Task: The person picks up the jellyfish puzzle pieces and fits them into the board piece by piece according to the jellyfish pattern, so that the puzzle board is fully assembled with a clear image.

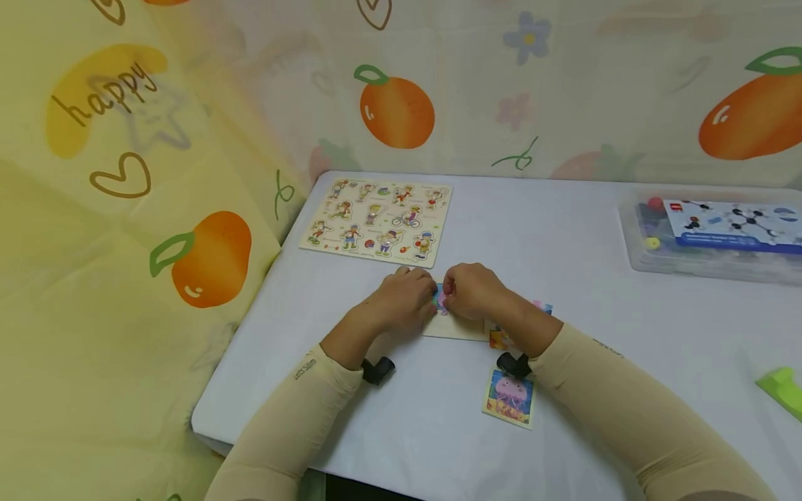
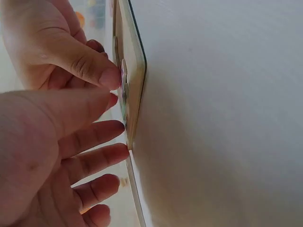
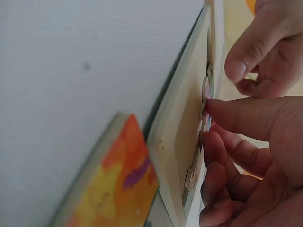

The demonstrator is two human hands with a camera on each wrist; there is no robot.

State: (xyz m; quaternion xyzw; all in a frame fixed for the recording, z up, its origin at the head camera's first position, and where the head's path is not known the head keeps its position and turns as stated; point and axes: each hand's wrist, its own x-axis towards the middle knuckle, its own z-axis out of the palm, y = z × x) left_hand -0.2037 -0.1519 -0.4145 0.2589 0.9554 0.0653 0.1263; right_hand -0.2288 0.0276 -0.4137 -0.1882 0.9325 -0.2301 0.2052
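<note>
A shallow wooden puzzle tray (image 1: 454, 330) lies flat on the white table, with colourful puzzle pieces (image 1: 441, 298) along its far left part. My left hand (image 1: 407, 296) is at the tray's left side; its fingers (image 2: 97, 161) are fairly straight, tips at the edge, thumb near the pieces. From the right, my right hand (image 1: 473, 292) reaches over the tray, pinching a thin puzzle piece (image 3: 204, 113) between thumb and curled fingers. That piece stays low over the other pieces and is mostly hidden by the fingers in the head view.
Orange-and-yellow picture pieces (image 1: 498, 339) lie by the tray's right side, partly under my right forearm. Nearer me is a square picture tile (image 1: 510, 400). Behind stands a flat sports-figure puzzle board (image 1: 379, 221). A clear plastic box (image 1: 645, 261) and a green object (image 1: 782, 391) are at right.
</note>
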